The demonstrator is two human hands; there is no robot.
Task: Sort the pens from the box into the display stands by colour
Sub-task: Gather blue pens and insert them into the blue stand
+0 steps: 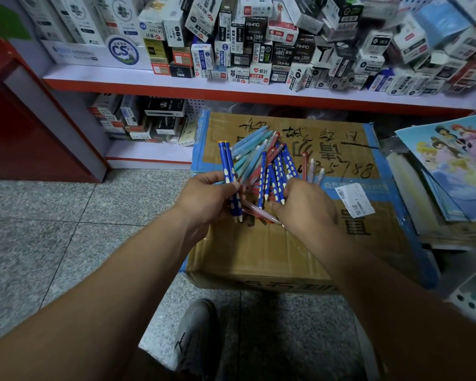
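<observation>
Just above a closed cardboard box on the floor, both hands are busy with pens. The left hand has its fingers and thumb curled round two dark blue pens with pale dots, held side by side, caps pointing far and tips pointing near. The right hand grips a mixed bundle of pens, which fans out toward the far side over the box top: light blue ones on the left, dark blue dotted ones in the middle, some red among them, and a few pale ones on the right. A pinkish pen slants between the two hands; which hand holds it cannot be told.

A white label is stuck on the box top, near its right edge. Beyond the box runs a white shelf with a red edge, heaped with small pen boxes. Right of the box lies a stack of picture books. A grey shoe rests on the speckled floor, near the box.
</observation>
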